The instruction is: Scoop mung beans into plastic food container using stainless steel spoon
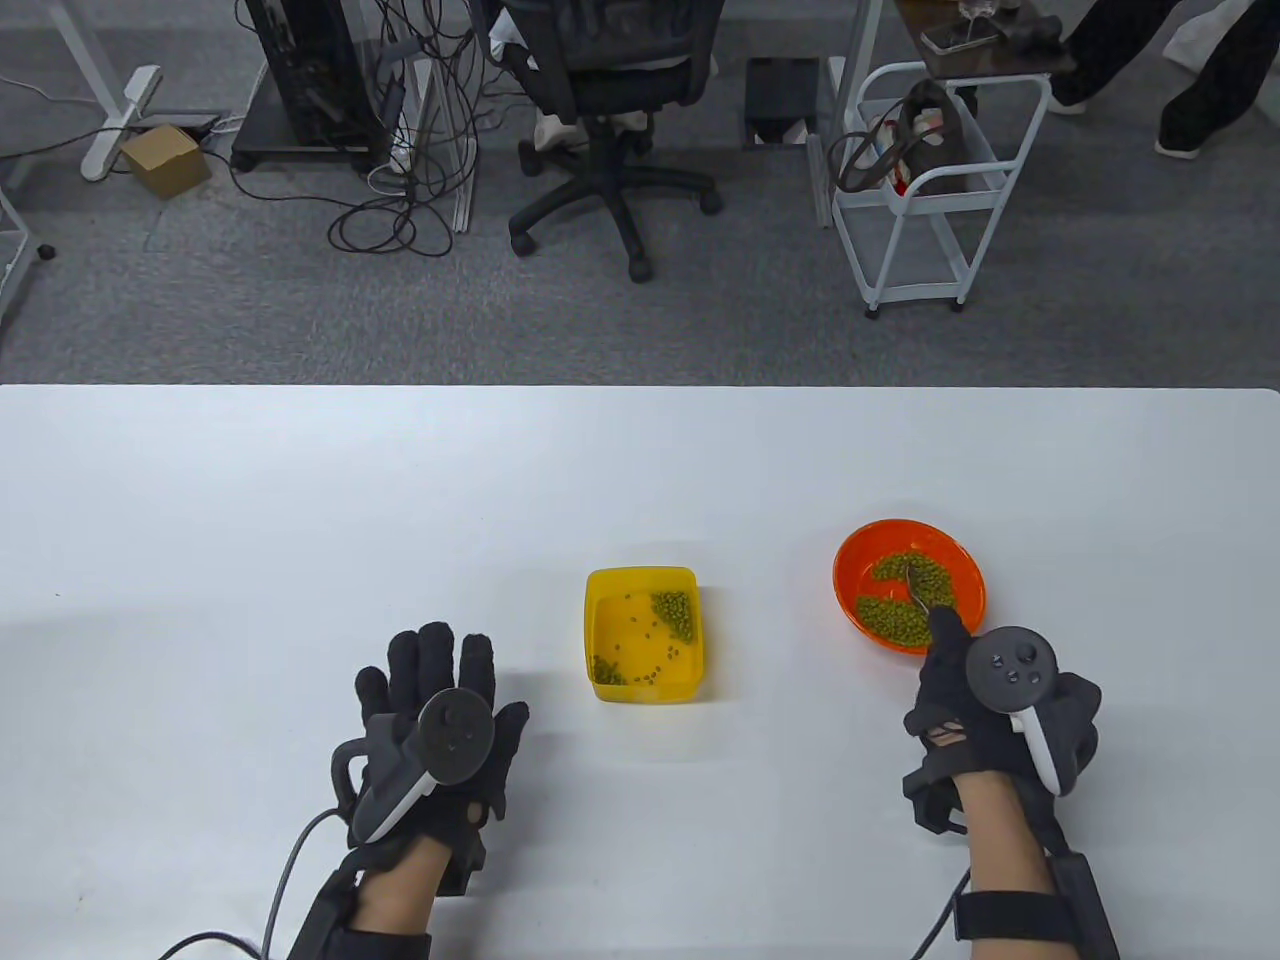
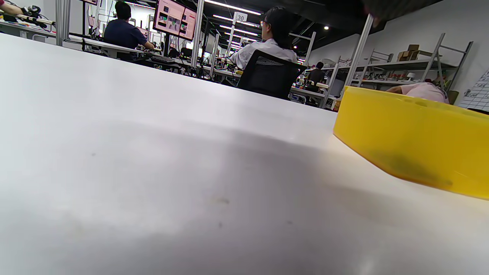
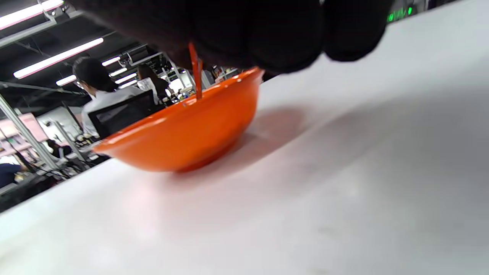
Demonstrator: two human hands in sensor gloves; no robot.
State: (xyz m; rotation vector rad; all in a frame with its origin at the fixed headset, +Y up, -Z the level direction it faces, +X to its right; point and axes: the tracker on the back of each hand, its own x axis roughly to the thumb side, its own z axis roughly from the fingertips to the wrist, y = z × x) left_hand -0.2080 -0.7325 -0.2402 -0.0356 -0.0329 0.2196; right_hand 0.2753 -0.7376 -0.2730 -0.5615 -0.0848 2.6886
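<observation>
**Beans partly moved, spoon back in the bowl**

A white table (image 1: 300, 500) fills the near half of the scene, with grey carpet, an office chair (image 1: 610, 120) and a white trolley (image 1: 925, 190) beyond its far edge. Near the middle stands the yellow plastic food container (image 1: 642, 636), holding a small heap of mung beans in its far right corner and a scatter across its floor. To its right, well apart, the orange bowl (image 1: 908, 584) still holds most of the mung beans (image 1: 905, 598), so the job looks barely begun: several more scoops remain.

The right hand (image 1: 985, 700) grips the stainless steel spoon (image 1: 917, 588), fingers closed around its handle, with the spoon's tip down among the beans in the bowl. The left hand (image 1: 435, 715) rests flat on the table, left of the container, fingers extended and slightly spread, holding nothing.
</observation>
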